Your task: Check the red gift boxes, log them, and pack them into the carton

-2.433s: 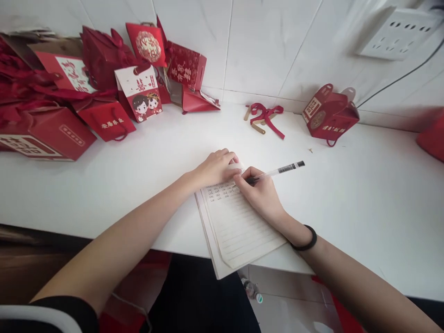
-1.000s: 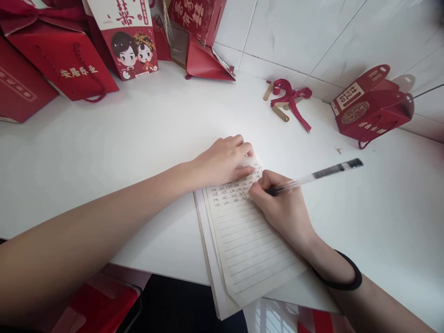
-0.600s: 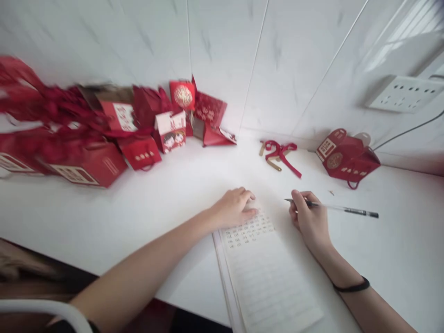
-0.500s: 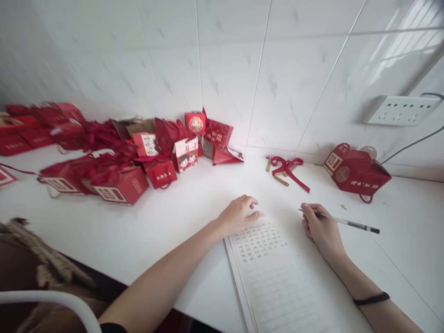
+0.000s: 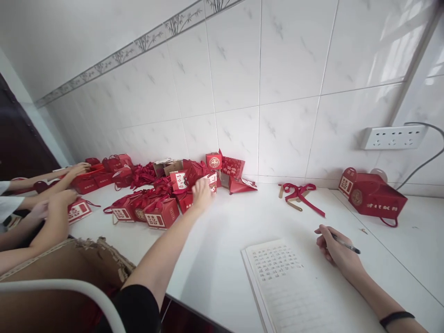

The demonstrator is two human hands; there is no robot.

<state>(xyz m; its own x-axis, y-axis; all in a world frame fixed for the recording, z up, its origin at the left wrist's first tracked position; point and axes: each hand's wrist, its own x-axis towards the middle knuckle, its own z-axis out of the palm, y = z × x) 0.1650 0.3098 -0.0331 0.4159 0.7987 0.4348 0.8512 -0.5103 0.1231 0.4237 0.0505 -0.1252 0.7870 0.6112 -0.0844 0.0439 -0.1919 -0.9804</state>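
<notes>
My left hand (image 5: 203,195), blurred by motion, reaches over the cluster of red gift boxes with its fingers apart. It covers part of a small white-and-red gift box (image 5: 212,180); whether it touches the box I cannot tell. Just left of it is another red gift box (image 5: 184,200). My right hand (image 5: 335,247) rests on the white table, closed around a pen (image 5: 347,243) that slants back to the right. Between my arms lies an open notebook (image 5: 301,300) with rows of handwritten characters on its upper part.
Red ribbons with tan strips (image 5: 297,196) lie near the wall. A larger red gift box (image 5: 376,194) stands right, below a socket strip (image 5: 394,138). At left, other people's hands (image 5: 71,173) handle red boxes. A cardboard carton (image 5: 79,263) and white curved bar (image 5: 69,286) are at lower left.
My left hand has left the notebook's top edge and moved left to the gift boxes. My right hand keeps the pen, now tilted differently. The view has swung up and left, showing other people's arms.
</notes>
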